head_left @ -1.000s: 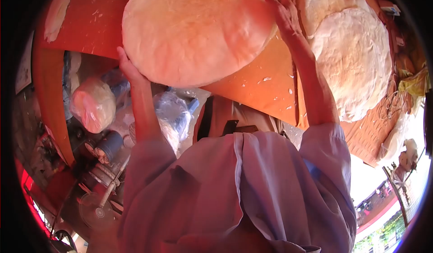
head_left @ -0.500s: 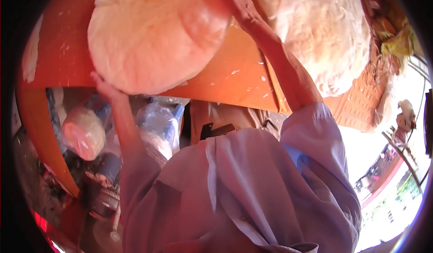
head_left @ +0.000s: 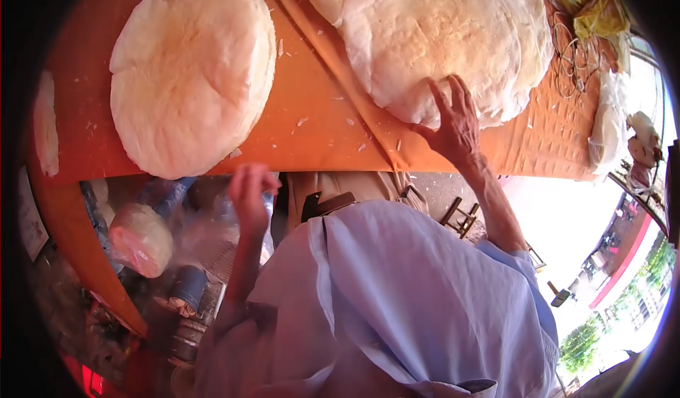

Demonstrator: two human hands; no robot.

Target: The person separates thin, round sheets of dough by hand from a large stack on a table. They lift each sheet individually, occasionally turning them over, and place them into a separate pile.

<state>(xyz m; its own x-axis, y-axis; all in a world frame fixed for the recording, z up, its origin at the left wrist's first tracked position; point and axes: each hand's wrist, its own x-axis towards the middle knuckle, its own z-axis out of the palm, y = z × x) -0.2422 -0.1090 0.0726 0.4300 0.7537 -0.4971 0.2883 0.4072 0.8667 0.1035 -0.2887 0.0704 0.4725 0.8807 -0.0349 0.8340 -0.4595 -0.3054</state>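
Observation:
My right hand (head_left: 453, 125) rests on the near edge of a large round flatbread (head_left: 425, 40), its fingers spread over the surface and its thumb stretched left. That flatbread overlaps other flatbreads at the right of the orange table. Over at the left, more large round flatbread (head_left: 191, 72) lies flat, with several edges showing along its right side. My left hand (head_left: 251, 189) hovers off the table's near edge, apart from the bread. It is blurred by motion, with fingers loosely bent and parted and nothing visible in them.
The orange table (head_left: 312, 129) has crumbs and a raised seam. A pale flat piece (head_left: 47, 125) lies at its far left. A clear plastic bag (head_left: 142, 238) sits below the table. Toward the right are a yellow bag (head_left: 602, 12), a tangled cord (head_left: 575, 58) and a white bag (head_left: 610, 125).
Both hands have come off the left flatbread, which now lies flat on the table. My right hand has moved onto the right-hand pile; my left has drawn back toward my body.

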